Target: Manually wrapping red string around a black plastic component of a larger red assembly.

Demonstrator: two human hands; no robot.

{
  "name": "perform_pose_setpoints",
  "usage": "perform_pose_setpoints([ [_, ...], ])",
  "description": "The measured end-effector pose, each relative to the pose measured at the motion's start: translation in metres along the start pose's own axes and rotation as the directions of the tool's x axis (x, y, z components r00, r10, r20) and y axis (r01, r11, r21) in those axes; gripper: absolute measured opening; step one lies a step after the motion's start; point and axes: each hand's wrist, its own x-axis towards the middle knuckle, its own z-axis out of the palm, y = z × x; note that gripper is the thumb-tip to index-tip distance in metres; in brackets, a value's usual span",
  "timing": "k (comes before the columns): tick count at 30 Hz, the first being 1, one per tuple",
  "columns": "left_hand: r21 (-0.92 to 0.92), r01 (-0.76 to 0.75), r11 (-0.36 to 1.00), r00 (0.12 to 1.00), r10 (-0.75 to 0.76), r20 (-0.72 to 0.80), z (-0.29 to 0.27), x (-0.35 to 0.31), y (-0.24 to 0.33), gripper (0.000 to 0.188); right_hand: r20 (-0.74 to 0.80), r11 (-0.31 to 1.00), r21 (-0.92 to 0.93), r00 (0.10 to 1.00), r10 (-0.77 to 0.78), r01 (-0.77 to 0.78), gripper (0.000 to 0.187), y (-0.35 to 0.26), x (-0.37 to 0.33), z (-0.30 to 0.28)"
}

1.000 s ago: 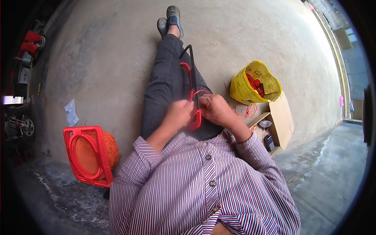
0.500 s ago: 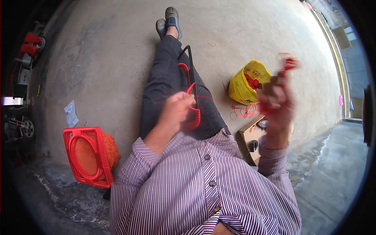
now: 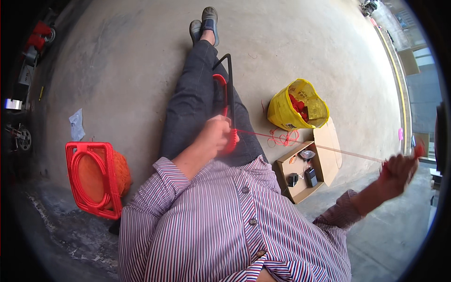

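Across my lap lies a black bent frame [image 3: 229,77], partly wrapped in red cord. My left hand [image 3: 217,134] is closed around its near part, beside a tightly wound stretch of red coils [image 3: 232,140]. A curved red-covered piece [image 3: 219,80] shows within the frame. From the coils a thin red cord [image 3: 282,139] runs taut to my right hand [image 3: 397,176], held far out to the right. That hand is closed on the cord, and a blurred red bunch sticks out past the fingers. The fingertips of my left hand are partly hidden.
Right of my legs stand a yellow bucket [image 3: 277,110] holding red material, a loose tangle of red cord [image 3: 284,137] and an open cardboard box [image 3: 300,192] with small black items. At left are a red cord-wrapped square frame [image 3: 112,188], an orange ball-like bundle [image 3: 123,174] and a crumpled wrapper [image 3: 76,124].
My right hand has swung outward and down to the right, drawing the cord out straight. My left hand stays at the frame, its fingers now curled closer around the coils.
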Motion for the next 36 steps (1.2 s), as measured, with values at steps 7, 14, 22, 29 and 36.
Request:
perform_pose_setpoints([
  [7,0.301,-0.388,0.871,0.904,0.424,-0.059,-0.002,-0.002,-0.008,0.017,-0.214,0.891,-0.042,0.875,0.434,-0.452,0.021,0.122,-0.028,0.051],
  [14,-0.043,-0.382,0.923,0.924,0.382,-0.005,0.027,-0.013,0.02,0.015,0.479,0.804,-0.574,0.733,0.483,-0.154,0.021,0.189,-0.105,0.198],
  [22,0.844,-0.536,-0.004,0.49,0.813,0.315,-0.026,-0.015,0.012,0.013,0.558,0.842,-0.512,0.678,0.478,-0.172,0.024,0.223,-0.129,0.191],
  [29,0.6,-0.499,0.625,0.816,0.573,0.081,-0.025,0.004,-0.002,0.029,0.512,0.803,-0.577,0.7,0.499,-0.15,0.017,0.222,-0.129,0.177],
  [36,0.05,-0.336,0.94,0.937,0.329,0.113,-0.017,0.025,-0.01,0.058,0.289,0.62,0.42,0.745,0.601,-0.663,0.026,0.16,-0.055,0.089],
])
